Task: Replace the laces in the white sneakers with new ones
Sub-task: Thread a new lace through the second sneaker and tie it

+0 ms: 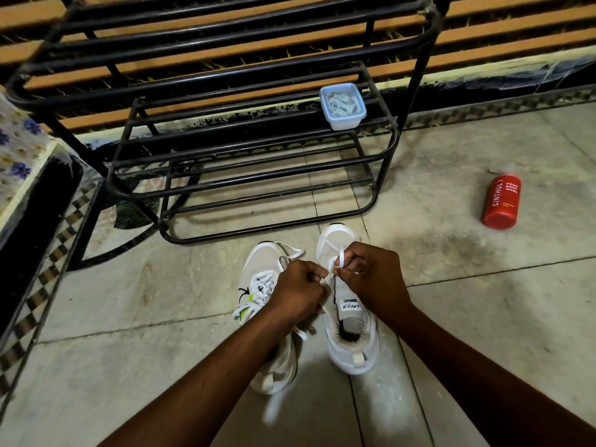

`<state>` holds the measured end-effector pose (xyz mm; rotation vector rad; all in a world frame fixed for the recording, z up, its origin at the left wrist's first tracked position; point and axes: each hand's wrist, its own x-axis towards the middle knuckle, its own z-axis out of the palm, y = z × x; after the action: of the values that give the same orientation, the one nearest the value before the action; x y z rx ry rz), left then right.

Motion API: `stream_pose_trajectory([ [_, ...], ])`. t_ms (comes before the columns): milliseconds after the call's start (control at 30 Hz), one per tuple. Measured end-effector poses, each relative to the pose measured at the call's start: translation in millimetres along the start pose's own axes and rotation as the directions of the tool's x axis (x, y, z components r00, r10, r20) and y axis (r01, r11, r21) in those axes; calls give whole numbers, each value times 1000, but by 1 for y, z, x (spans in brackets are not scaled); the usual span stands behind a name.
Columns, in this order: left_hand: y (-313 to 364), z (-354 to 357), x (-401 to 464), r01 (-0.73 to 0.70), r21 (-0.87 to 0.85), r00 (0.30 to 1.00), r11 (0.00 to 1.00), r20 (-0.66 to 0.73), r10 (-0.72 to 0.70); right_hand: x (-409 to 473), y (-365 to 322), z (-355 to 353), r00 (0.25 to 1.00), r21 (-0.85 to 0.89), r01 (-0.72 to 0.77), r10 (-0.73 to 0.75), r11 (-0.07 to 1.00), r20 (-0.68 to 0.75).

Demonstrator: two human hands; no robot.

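my forearms come in from the bottom edge, both reaching over the pair of white sneakers on the tiled floor. left hand is curled, its grip pinching a white lace over the gap between the shoes. right hand is curled too, grip pinching the same lace at its upper loop above the right sneaker. the two grips nearly touch. the right sneaker sits upright, toe away from me, tongue label showing, eyelets mostly hidden by my hands. the left sneaker lies just beside it, still laced, loose lace ends trailing over its side; my left wrist covers its heel part.

just beyond the toes stands a black metal shoe rack, low tiers bare. on its upper tier sits a clear plastic container with a blue rim, white laces inside it. a red body wash bottle lies on its side on the floor, well apart to the right. a patterned tile ledge runs along the left edge.
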<state>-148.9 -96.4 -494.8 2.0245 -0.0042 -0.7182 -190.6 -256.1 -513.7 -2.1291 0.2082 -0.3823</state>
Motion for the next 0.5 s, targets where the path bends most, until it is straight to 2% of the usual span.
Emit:
stream_pose_trajectory([
  [233,-3,3,5,-2,9,1000,1000,-22,2,7,-2,-10,992,-158,73,-55,985,114],
  [500,-1,6,1,-7,75,997,997,-73,13,3,-9,-11,981,-149,164,-146,975,128],
])
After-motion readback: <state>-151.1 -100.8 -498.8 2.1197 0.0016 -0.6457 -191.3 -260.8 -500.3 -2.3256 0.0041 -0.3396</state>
